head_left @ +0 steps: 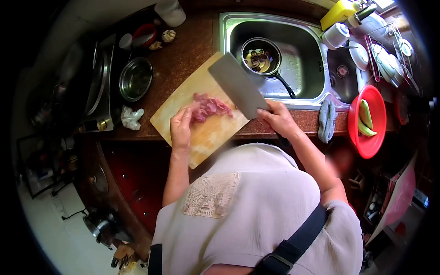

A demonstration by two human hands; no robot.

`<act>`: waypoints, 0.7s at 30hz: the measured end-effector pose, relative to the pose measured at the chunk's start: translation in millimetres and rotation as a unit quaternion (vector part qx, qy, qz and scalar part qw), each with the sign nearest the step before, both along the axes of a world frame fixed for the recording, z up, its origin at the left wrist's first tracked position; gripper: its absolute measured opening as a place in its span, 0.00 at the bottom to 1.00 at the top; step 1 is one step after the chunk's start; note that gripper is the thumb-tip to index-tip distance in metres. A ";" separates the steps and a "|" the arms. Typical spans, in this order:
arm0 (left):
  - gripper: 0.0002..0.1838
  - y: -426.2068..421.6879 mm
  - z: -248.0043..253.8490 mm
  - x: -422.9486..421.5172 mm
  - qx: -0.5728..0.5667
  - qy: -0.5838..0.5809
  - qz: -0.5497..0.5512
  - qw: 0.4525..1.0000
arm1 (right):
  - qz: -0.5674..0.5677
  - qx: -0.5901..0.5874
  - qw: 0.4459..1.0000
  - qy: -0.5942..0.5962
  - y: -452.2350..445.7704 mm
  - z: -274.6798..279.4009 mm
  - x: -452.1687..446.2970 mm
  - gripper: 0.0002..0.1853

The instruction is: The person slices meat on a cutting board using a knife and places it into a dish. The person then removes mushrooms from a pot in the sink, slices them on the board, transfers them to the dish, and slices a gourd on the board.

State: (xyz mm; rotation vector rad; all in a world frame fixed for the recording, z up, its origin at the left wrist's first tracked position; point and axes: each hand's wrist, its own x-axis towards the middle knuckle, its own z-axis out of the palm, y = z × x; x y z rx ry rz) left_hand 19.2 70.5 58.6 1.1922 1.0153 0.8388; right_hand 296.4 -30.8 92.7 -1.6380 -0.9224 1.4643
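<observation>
A wide cleaver (238,87) is in my right hand (278,120), which is closed near the base of its blade. The blade is raised at a slant over the right side of a wooden cutting board (208,149). Pink raw meat (211,107), in slices or strips, lies in a loose heap mid-board. At the heap's left edge, my left hand (181,126) has its fingers bent together against the meat. The blade and the left hand are apart, with the heap between them.
Behind the board is a sink (293,55) with a pot (261,55) of dark pieces in liquid. A red basin (366,123) with green vegetables and a grey cloth (327,121) sit right. A metal bowl (136,79), plastic bag (131,118) and garlic (168,35) are left.
</observation>
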 end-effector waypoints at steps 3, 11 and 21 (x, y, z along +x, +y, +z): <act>0.12 1.8 -0.9 2.7 0.090 0.096 0.027 0.991 | -0.043 0.001 0.999 -0.033 -22.2 1.6 11.6 0.07; 0.17 14.5 47.3 98.0 0.394 0.174 -0.009 0.903 | -0.103 0.142 0.945 -0.276 -110.9 3.7 51.6 0.02; 0.16 -8.1 12.7 434.9 -0.079 -0.025 -0.542 0.836 | -0.239 0.045 0.885 -0.398 -258.2 6.3 73.9 0.03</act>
